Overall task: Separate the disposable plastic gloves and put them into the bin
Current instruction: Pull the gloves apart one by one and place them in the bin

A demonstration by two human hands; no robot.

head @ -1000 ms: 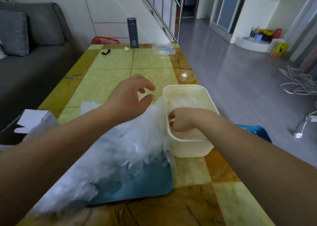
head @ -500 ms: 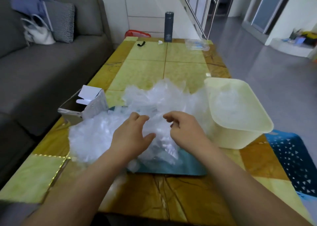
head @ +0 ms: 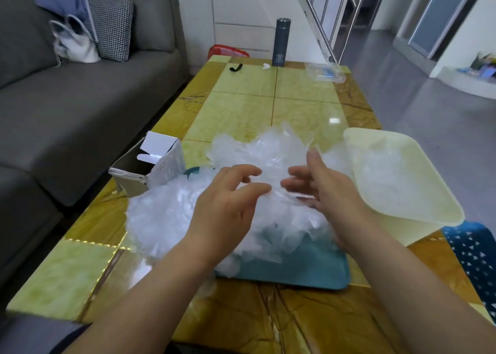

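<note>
A big loose pile of clear disposable plastic gloves [head: 188, 214] covers a teal tray [head: 303, 270] in the middle of the table. The cream plastic bin [head: 418, 219] stands to the right of it, tilted, with several gloves inside. Both hands hover just above the pile's centre. My left hand [head: 228, 203] has its thumb and curled fingers closed round one end of a thin glove [head: 276, 192]. My right hand [head: 330, 190] faces it with fingers spread and fairly straight, its palm touching the same glove.
An open cardboard box [head: 150, 165] lies at the pile's left edge. At the table's far end are a dark flask [head: 280, 42], a clear lid [head: 326, 71] and a small black item [head: 236, 67]. A grey sofa [head: 80, 98] runs along the left.
My right hand came out of the bin and joined the left over the pile. Both hands have since lifted slightly and drawn apart, with one glove coming up between them.
</note>
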